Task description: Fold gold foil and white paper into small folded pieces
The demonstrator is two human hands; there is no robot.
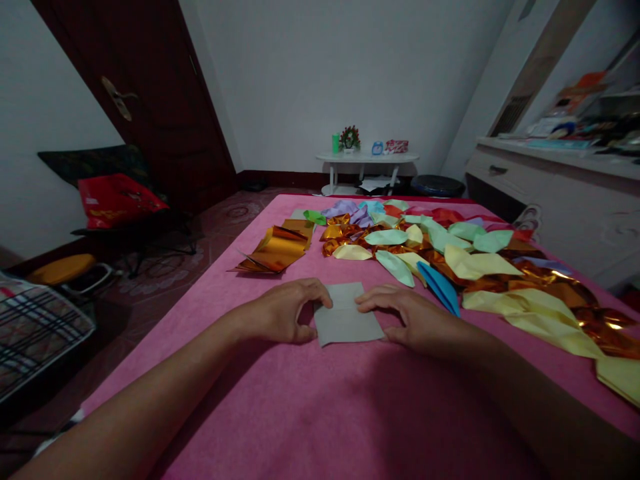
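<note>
A small, roughly square sheet of greyish paper [347, 320] lies on the pink cloth with a faint crease across it. At its left edge my left hand [285, 310] is closed, thumb and fingers gripping the paper's side. On the opposite edge my right hand [407, 313] pinches the sheet in the same way, fingertips resting on top. Just beyond my right hand sits a folded blue paper piece [440, 287]. Past my left hand lies a stack of shiny gold foil sheets [280, 250], partly curled up.
Many folded paper shapes, such as a pale yellow one [477, 262] and a mint green one [387, 237], cover the right of the pink-covered table [300, 413]. A white side table [367, 159] stands by the wall. On the left, a chair holds a red bag [117, 200].
</note>
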